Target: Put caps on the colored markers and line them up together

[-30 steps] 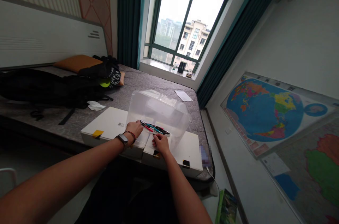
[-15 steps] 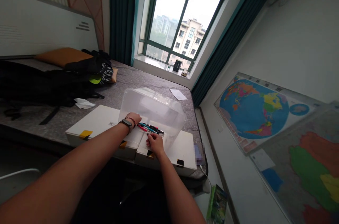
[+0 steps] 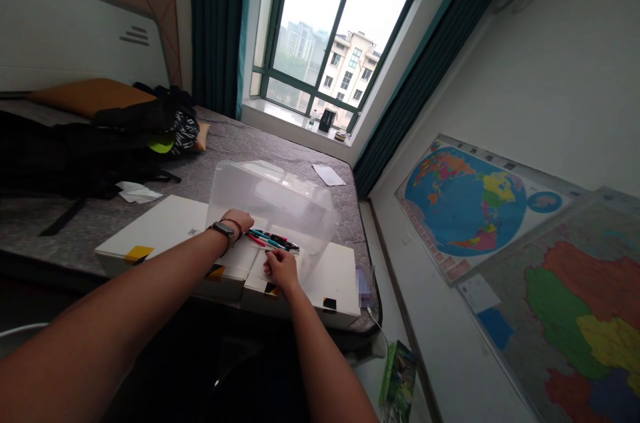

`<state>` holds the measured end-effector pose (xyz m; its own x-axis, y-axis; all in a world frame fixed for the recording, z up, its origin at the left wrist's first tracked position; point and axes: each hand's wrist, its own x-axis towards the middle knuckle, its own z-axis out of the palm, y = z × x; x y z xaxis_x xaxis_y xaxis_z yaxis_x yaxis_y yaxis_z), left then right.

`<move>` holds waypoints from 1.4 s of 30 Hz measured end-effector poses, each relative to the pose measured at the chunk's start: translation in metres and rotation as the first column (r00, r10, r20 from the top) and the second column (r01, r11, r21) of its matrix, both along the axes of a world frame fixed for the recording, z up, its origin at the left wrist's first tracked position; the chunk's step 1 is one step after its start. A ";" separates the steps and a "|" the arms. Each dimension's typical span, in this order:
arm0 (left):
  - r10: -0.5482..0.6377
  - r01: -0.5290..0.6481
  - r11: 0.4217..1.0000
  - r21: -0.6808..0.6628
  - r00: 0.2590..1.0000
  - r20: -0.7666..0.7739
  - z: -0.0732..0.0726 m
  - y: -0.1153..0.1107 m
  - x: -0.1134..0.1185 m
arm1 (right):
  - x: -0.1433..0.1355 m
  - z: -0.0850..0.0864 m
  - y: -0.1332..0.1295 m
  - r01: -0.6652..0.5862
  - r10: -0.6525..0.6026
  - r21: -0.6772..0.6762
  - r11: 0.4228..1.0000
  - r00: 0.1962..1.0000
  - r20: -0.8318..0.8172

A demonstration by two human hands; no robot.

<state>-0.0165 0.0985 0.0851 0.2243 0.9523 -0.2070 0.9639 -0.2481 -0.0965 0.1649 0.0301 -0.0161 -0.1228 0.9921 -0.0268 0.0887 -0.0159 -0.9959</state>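
Several pens [image 3: 275, 239], with blue, red and black parts, lie in a loose bunch across two white cardboard boxes. Behind them a clear plastic bin [image 3: 273, 199] stands tipped, its wall rising over the boxes. At the left end of the pens is my left hand [image 3: 241, 219], its fingers curled; what they hold, if anything, is hidden. My right hand [image 3: 281, 268] is closed just below the right part of the pens, thumb and fingers pinched together. Too little shows between those fingertips to name anything there.
The left white box [image 3: 170, 219] and the right white box [image 3: 325, 269] sit at the edge of a grey mattress [image 3: 240, 136]. Black clothes or bags [image 3: 75, 149], a crumpled tissue [image 3: 137, 193] and a paper sheet [image 3: 328, 174] lie about. A wall with maps [image 3: 465, 203] stands right.
The whole view has shifted, so everything appears further left. Both hands stay at the pens in nearly the same closed poses.
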 end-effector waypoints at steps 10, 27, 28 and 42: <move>-0.032 0.030 0.997 0.065 0.999 0.031 0.001 -0.007 0.001 | 0.002 0.002 -0.002 0.083 -0.082 0.008 0.996 0.993 -0.086; -0.271 0.260 0.951 0.169 0.961 0.051 -0.017 -0.024 0.008 | 0.002 0.005 -0.003 0.117 -0.113 0.029 0.993 0.985 -0.127; -0.270 0.258 0.952 0.164 0.961 0.054 -0.017 -0.024 0.008 | 0.002 0.005 -0.003 0.116 -0.111 0.030 0.993 0.986 -0.122; -0.257 0.231 0.941 0.249 0.963 0.078 -0.020 -0.030 0.009 | 0.002 0.001 -0.001 0.139 -0.131 0.038 0.990 0.978 -0.163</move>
<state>-0.0072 0.0689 0.0652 0.4643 0.8840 0.0548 0.8845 -0.4596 -0.0802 0.1669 0.0288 -0.0146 0.0136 0.9994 0.0308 -0.0711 0.0317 -0.9970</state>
